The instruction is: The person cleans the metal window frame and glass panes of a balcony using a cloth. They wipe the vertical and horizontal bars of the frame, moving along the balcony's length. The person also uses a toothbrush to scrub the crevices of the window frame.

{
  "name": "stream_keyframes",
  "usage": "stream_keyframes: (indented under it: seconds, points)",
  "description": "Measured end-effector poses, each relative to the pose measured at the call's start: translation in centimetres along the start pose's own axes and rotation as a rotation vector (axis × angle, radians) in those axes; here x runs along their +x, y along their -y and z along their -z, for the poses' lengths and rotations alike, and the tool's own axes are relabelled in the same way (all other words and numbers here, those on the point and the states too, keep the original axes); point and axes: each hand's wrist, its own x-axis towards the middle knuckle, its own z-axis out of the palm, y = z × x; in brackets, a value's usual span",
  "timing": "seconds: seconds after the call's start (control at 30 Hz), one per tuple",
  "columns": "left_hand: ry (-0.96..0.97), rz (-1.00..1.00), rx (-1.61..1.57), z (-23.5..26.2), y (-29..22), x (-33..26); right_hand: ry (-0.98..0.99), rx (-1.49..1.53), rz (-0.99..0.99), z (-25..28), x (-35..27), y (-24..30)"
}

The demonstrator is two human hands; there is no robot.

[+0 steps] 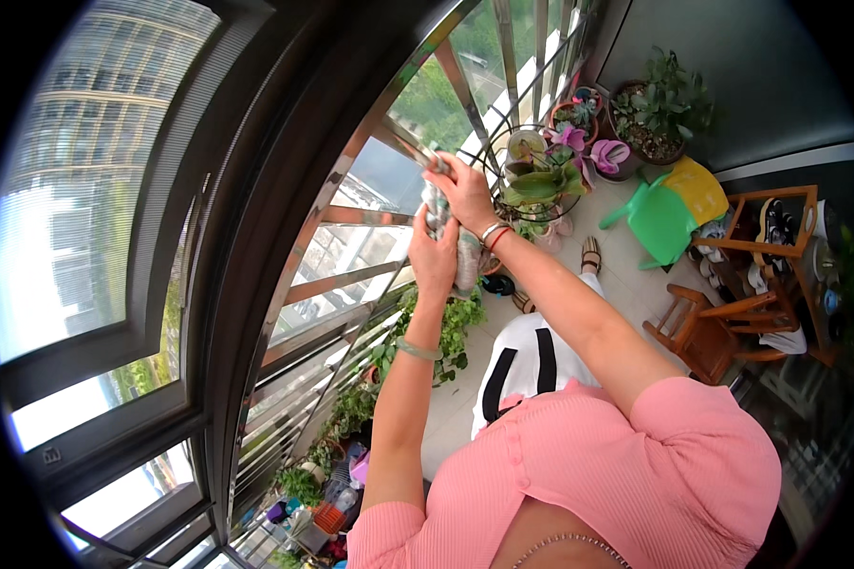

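Both my hands are raised in front of the metal window railing [351,213]. My right hand [467,192] grips the top of a twisted grey-green cloth [436,213] close to a railing bar. My left hand [434,258] clasps the same cloth lower down. A pale bangle sits on my left wrist and bracelets on my right wrist. The cloth's lower end hangs behind my left hand, mostly hidden.
A wire stand with potted plants [538,175] is just right of my hands. More pots [657,119] stand in the far corner. A green plastic chair [661,220], wooden stools [707,332] and a shoe rack [778,228] fill the right side. Leafy plants [451,332] line the railing's foot.
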Motion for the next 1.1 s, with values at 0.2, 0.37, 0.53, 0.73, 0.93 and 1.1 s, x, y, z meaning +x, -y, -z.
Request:
stream_keyframes:
  seconds: [0.2,0.37,0.53,0.73,0.93,1.1]
  points:
    - [-0.127,-0.006,-0.313,1.2,-3.9,-1.9,0.024,0.067,0.061,-0.3,0.6,5.1]
    - [-0.286,-0.198,-0.452,3.3,-10.5,-2.5,-0.054,0.089,0.327,0.6,2.3,13.7]
    - [0.058,0.072,-0.200,0.4,-1.8,-4.2,0.117,-0.194,-0.192,1.7,-3.2,-0.1]
    - [0.076,0.262,-0.215,-1.9,2.5,-7.0,0.044,-0.141,-0.091,2.8,-7.5,-4.0]
    - [0.053,0.206,-0.227,-2.7,5.8,-2.7,0.417,-0.885,0.132,0.8,-3.0,-4.4]
    - [0.109,0.418,-0.242,-2.5,6.2,-4.8,0.635,-0.972,0.054,0.3,-4.7,-4.7]
